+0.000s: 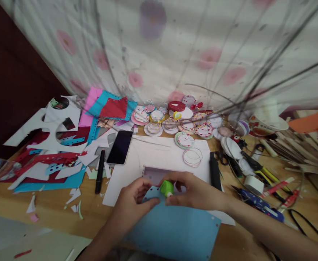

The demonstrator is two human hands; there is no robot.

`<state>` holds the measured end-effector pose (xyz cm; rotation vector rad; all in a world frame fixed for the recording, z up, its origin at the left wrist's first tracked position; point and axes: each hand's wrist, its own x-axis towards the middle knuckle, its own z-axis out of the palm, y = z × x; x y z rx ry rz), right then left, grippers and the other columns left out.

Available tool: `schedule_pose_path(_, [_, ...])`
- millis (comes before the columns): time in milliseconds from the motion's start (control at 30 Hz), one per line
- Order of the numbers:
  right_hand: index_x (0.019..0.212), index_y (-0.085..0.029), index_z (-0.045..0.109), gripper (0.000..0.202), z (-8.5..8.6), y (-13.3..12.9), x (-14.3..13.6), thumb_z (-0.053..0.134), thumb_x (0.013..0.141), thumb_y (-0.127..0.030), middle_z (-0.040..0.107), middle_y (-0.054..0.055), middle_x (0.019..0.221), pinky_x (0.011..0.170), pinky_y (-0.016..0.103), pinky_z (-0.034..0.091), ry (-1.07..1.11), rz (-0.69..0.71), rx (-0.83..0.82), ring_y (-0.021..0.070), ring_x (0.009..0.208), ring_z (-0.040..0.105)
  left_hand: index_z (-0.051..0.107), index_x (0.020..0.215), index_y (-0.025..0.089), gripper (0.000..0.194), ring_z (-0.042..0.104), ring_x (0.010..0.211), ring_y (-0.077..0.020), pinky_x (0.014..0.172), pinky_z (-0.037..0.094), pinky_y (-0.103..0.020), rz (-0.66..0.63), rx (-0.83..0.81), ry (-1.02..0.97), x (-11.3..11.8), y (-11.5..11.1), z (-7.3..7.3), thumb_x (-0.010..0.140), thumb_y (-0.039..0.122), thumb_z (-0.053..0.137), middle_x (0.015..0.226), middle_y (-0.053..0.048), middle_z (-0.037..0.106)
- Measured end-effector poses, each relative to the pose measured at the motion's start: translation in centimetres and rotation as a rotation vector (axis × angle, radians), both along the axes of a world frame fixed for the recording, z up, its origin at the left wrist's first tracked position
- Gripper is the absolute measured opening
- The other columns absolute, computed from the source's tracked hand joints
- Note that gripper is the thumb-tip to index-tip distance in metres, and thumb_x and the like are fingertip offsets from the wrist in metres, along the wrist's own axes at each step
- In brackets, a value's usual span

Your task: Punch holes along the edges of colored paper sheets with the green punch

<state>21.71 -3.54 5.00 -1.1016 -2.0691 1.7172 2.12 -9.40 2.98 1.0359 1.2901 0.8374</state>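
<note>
My right hand (187, 190) is closed around a small green craft punch (166, 188) with a whitish end. The punch sits at the upper corner of a blue paper sheet (178, 232). Between the thumb and fingers of my left hand (135, 199) that same corner is pinched, close to the punch. Small dark marks or holes show along the sheet's upper left edge, and light spots at its right corner. Behind my hands lies a pale lilac piece (153, 172), partly hidden by them, on a large white sheet (148, 148).
A phone (120, 147) and a black marker (100, 172) lie left of centre, beside heaped paper scraps (52, 163). Several decorated paper discs (186, 125) line the back. To the right are a blue glue gun (259, 204), pliers (265, 174) and wooden sticks (306, 148). Dark wires cross the upper right.
</note>
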Motion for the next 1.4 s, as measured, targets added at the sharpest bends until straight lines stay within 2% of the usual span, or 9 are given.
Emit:
schedule_pose_path(167, [0.092, -0.019, 0.067, 0.027, 0.7, -0.6, -0.1, 0.076, 0.070, -0.032, 0.063, -0.001, 0.080, 0.065, 0.025, 0.042, -0.115, 0.028, 0.180, 0.0156, 0.073, 0.054, 0.062, 0.073, 0.016, 0.012, 0.061, 0.073, -0.0165, 0.068, 0.047, -0.025, 0.005, 0.035, 0.007, 0.1, -0.2, -0.3, 0.068, 0.021, 0.071, 0.072, 0.001, 0.065])
schedule_pose_path(367, [0.086, -0.016, 0.065, 0.021, 0.4, -1.2, -0.7, 0.076, 0.070, -0.025, 0.060, -0.001, 0.076, 0.064, 0.025, 0.041, -0.107, -0.036, 0.180, 0.0148, 0.071, 0.052, 0.057, 0.067, 0.016, 0.016, 0.055, 0.065, -0.0136, 0.060, 0.042, -0.022, 0.004, 0.062, 0.058, 0.0, -0.4, -0.5, 0.068, 0.023, 0.072, 0.064, 0.003, 0.056])
schedule_pose_path(500, [0.082, -0.016, 0.064, 0.016, 0.4, -1.4, -0.9, 0.074, 0.069, -0.018, 0.058, -0.001, 0.073, 0.061, 0.024, 0.039, -0.104, -0.034, 0.234, 0.0136, 0.067, 0.049, 0.062, 0.086, 0.017, 0.017, 0.062, 0.085, -0.0184, 0.076, 0.047, -0.026, -0.099, 0.090, -0.009, -0.4, -0.4, -0.2, 0.073, 0.024, 0.070, 0.085, -0.002, 0.065])
schedule_pose_path(633, [0.081, -0.017, 0.064, 0.016, 0.3, -1.5, -1.1, 0.072, 0.068, -0.014, 0.059, -0.001, 0.075, 0.063, 0.024, 0.040, -0.089, -0.036, 0.243, 0.0139, 0.069, 0.051, 0.057, 0.115, 0.023, 0.055, 0.057, 0.112, -0.0248, 0.095, 0.043, -0.033, -0.199, 0.137, 0.101, -0.3, -0.4, 0.7, 0.065, 0.029, 0.080, 0.115, -0.005, 0.064])
schedule_pose_path(733, [0.079, -0.016, 0.063, 0.015, 0.1, -1.5, -1.2, 0.069, 0.066, -0.010, 0.057, -0.002, 0.073, 0.062, 0.024, 0.039, -0.080, -0.041, 0.241, 0.0135, 0.068, 0.050, 0.063, 0.110, 0.023, 0.054, 0.060, 0.105, -0.0249, 0.091, 0.045, -0.032, -0.198, 0.163, 0.296, 0.2, -0.2, 1.0, 0.060, 0.027, 0.084, 0.108, -0.003, 0.069])
schedule_pose_path(967, [0.075, -0.015, 0.064, 0.015, -1.3, -1.4, -1.5, 0.068, 0.064, -0.008, 0.053, -0.004, 0.065, 0.056, 0.023, 0.036, -0.033, -0.125, 0.143, 0.0121, 0.062, 0.045, 0.069, 0.100, 0.022, 0.038, 0.066, 0.086, -0.0219, 0.076, 0.049, -0.028, -0.130, 0.197, 0.319, 0.8, 0.0, 0.1, 0.064, 0.027, 0.080, 0.095, 0.000, 0.073])
schedule_pose_path(1200, [0.092, -0.015, 0.065, 0.025, 0.0, 0.3, -0.8, 0.073, 0.071, -0.027, 0.057, -0.001, 0.076, 0.065, 0.026, 0.041, 0.089, -0.045, 0.023, 0.0147, 0.070, 0.049, 0.062, 0.118, 0.026, 0.057, 0.061, 0.107, -0.0224, 0.093, 0.045, -0.029, -0.097, 0.136, 0.273, -0.1, 0.0, 0.5, 0.064, 0.024, 0.080, 0.117, 0.000, 0.068])
schedule_pose_path(1333, [0.096, -0.015, 0.060, 0.028, 0.1, 0.6, 0.4, 0.058, 0.085, -0.042, 0.058, 0.002, 0.084, 0.069, 0.026, 0.043, 0.180, -0.062, -0.173, 0.0155, 0.076, 0.053, 0.068, 0.104, 0.022, 0.029, 0.066, 0.090, -0.0215, 0.080, 0.050, -0.028, -0.099, 0.067, 0.319, -0.9, -0.2, 1.0, 0.075, 0.024, 0.067, 0.099, -0.001, 0.073])
schedule_pose_path(1400, [0.094, -0.016, 0.060, 0.032, -0.3, 0.3, 0.8, 0.054, 0.088, -0.046, 0.059, 0.002, 0.082, 0.065, 0.025, 0.043, 0.094, -0.077, -0.155, 0.0151, 0.074, 0.053, 0.071, 0.092, 0.019, 0.018, 0.066, 0.084, -0.0215, 0.075, 0.050, -0.027, -0.102, 0.083, 0.339, -1.2, -0.4, 0.9, 0.079, 0.028, 0.062, 0.087, -0.002, 0.073])
